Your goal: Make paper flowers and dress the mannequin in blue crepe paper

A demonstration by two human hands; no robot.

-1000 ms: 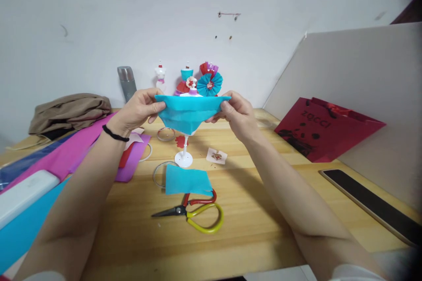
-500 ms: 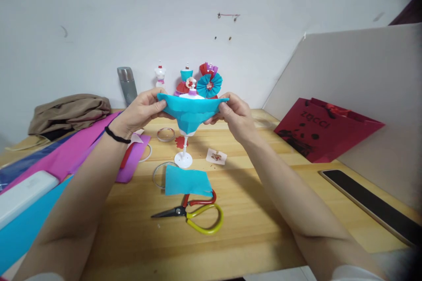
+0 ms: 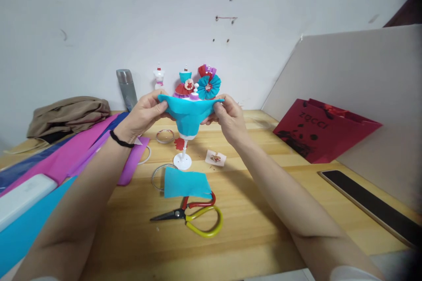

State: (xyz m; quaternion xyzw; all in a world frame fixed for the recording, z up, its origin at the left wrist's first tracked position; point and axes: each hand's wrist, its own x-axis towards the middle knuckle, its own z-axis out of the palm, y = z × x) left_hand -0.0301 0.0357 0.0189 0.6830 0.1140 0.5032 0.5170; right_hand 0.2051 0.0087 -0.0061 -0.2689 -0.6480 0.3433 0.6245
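Note:
A strip of turquoise crepe paper (image 3: pixel 189 116) is stretched across the front of a small white dress-form mannequin (image 3: pixel 182 160) on a round stand. My left hand (image 3: pixel 150 109) pinches the paper's left end between thumb and fingers. At the other end my right hand (image 3: pixel 228 116) grips it the same way. The paper covers most of the torso; only the neck, with a purple band, and the lower edge show. Below the stand lies a cut turquoise paper piece (image 3: pixel 187 183), and nearer me are scissors (image 3: pixel 184 216) with red and yellow handles.
Decorated mannequins (image 3: pixel 185 78) stand along the wall beside a grey flask (image 3: pixel 126 90). Coloured paper sheets (image 3: pixel 79 145) and a brown cloth (image 3: pixel 69 116) lie left. Tape rolls (image 3: pixel 165 136) and a small card (image 3: pixel 215 158) sit mid-table. Right are a red bag (image 3: pixel 325 131) and a phone (image 3: pixel 369 204).
My right hand has moved slightly left, toward my left hand. The paper now lies closer around the mannequin's torso, and the mannequin's top leans a little to the right.

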